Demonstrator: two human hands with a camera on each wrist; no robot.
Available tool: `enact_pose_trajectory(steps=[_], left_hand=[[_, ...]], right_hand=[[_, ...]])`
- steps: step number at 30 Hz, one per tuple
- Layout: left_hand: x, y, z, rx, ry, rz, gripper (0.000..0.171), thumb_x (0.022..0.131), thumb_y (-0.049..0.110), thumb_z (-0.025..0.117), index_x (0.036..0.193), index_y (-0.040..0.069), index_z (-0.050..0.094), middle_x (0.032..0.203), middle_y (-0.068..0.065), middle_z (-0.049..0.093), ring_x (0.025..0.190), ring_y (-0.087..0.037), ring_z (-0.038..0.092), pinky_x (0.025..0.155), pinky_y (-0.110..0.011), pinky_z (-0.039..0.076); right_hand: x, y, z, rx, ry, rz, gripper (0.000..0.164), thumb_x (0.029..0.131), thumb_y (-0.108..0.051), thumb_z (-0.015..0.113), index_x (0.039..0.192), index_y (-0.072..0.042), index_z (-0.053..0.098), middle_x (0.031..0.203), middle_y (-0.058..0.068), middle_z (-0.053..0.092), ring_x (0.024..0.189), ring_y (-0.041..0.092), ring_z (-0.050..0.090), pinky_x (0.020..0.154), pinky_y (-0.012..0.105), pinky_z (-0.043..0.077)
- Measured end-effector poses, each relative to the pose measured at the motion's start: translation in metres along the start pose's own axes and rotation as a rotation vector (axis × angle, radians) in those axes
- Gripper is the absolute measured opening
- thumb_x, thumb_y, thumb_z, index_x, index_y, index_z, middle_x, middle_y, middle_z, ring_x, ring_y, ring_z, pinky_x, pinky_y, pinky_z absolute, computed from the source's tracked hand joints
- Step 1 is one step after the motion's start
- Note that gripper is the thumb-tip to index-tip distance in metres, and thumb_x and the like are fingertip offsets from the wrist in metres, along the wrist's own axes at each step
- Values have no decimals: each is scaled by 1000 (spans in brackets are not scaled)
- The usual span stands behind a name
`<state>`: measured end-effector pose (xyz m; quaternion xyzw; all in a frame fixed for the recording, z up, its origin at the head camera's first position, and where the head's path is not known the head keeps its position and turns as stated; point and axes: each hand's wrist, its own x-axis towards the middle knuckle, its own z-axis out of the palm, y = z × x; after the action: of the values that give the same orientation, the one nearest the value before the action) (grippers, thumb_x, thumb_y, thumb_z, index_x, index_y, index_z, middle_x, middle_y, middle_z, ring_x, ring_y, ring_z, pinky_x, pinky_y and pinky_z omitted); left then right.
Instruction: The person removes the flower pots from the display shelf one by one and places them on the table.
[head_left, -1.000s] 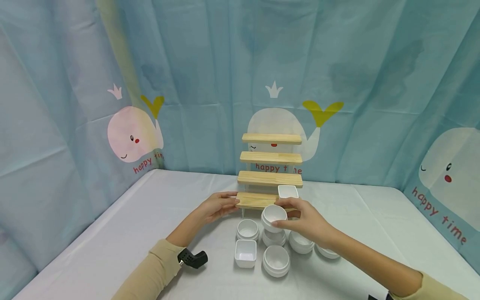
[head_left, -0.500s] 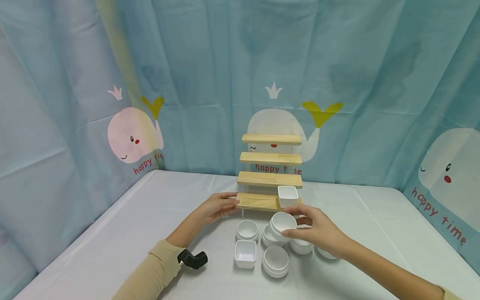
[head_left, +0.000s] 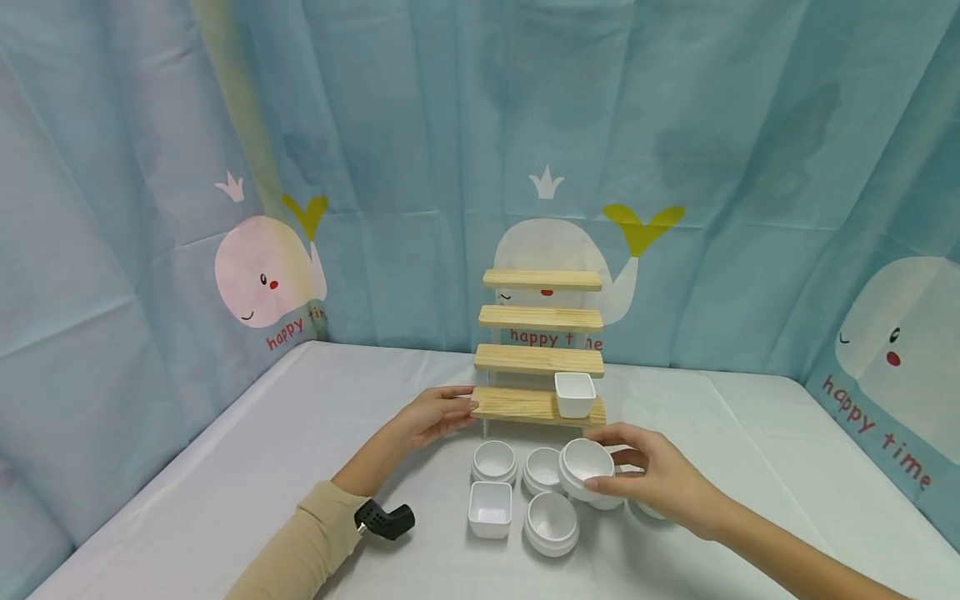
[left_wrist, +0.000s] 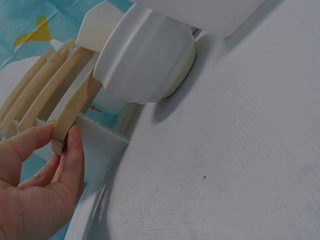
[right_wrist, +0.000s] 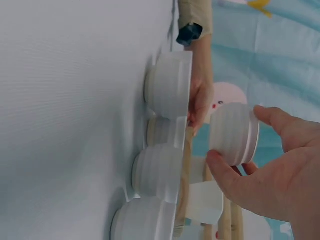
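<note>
My right hand (head_left: 652, 479) pinches a white round pot (head_left: 585, 467) between thumb and fingers, its mouth facing up. In the right wrist view the ribbed side of this pot (right_wrist: 231, 132) hangs apart from the row of pots (right_wrist: 160, 170) on the table. A small four-step wooden display stand (head_left: 538, 358) is at the back. My left hand (head_left: 437, 417) grips the left end of its lowest board (left_wrist: 75, 112), thumb above and fingers beneath. On the right part of that board sits a white square pot (head_left: 574, 396).
Several white round pots (head_left: 551, 525) and one square pot (head_left: 491, 510) stand on the white tablecloth (head_left: 360, 371) in front of the stand. The right hand and held pot partly cover those at the right. A blue curtain (head_left: 420, 167) with whale prints hangs behind.
My right hand has carried the round pot rightward and down, away from the stand's front edge, uncovering the square pot on the lowest board. My left hand stays on the stand.
</note>
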<state>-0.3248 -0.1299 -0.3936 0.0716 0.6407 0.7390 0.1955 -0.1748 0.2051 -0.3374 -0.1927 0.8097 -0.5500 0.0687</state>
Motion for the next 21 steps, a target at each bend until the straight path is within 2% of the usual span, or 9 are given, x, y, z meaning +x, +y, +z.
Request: enact_pose_trajectory(steps=[8,17,21], left_hand=[[-1,1,1,7,5,-3,56,106,-3,57,157,-14,35,132,-23,60,98,-13,70,92,-24,63],[-1,0,0,6,4,1,57,106,-3,57,157,-14,33,138,-28,58,99,-13,70,93,-24,63],[-2,-1,-2,-12,-18,20,59,104,-1,62,155,-15,36,135,-28,60,100,-15,71,94,-25,63]], right_hand=[[-12,10,-5,20,-9,6,60,91,-13,85,141,6,57,137,18,62,108,11,68,82,27,64],[-23,20,-8,-5,-6,-24,56,91,-14,85,138,3,61,136,17,62,106,5,65,81,24,63],[-26,24,-8,2,-15,-44,54,91,-13,84,137,3,61,139,19,60,106,5,65,81,24,63]])
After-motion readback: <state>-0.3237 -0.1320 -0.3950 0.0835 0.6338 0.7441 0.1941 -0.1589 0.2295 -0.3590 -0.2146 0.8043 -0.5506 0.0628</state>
